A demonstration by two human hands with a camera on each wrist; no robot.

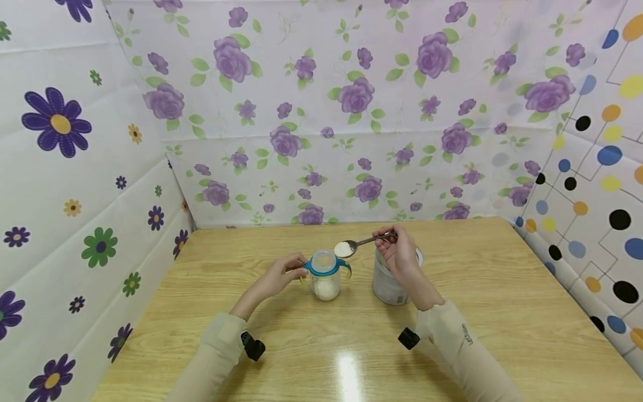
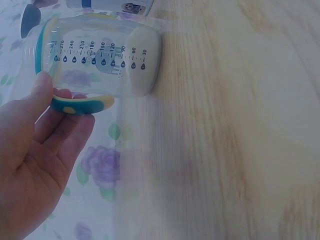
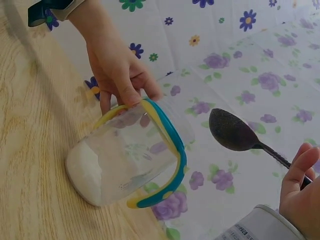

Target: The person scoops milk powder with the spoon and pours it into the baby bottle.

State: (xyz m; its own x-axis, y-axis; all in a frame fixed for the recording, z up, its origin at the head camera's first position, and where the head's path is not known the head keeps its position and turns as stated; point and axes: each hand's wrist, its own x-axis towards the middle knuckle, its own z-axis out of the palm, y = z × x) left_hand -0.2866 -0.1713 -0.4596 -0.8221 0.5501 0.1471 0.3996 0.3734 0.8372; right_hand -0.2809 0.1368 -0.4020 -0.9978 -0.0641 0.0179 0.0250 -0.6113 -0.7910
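A clear baby bottle (image 1: 325,283) with a blue-and-yellow two-handled collar stands upright and uncapped on the table. White powder (image 2: 144,60) fills its bottom, up to about the 60–90 marks in the left wrist view. My left hand (image 1: 279,276) pinches one handle (image 2: 75,106) between thumb and fingers. In my right hand (image 1: 400,257) is a dark metal spoon (image 3: 232,131), gripped by its handle. A heap of white powder (image 1: 344,249) lies in the spoon's bowl, just right of the bottle's mouth. Under the right hand stands a grey can (image 1: 388,286), its opening partly hidden.
The wooden table (image 1: 301,357) carries the bottle and can side by side, a small gap between them. Behind it hangs a purple-flowered cloth (image 1: 321,139). Patterned cloths also border the left and right sides. A small black device sits at each wrist.
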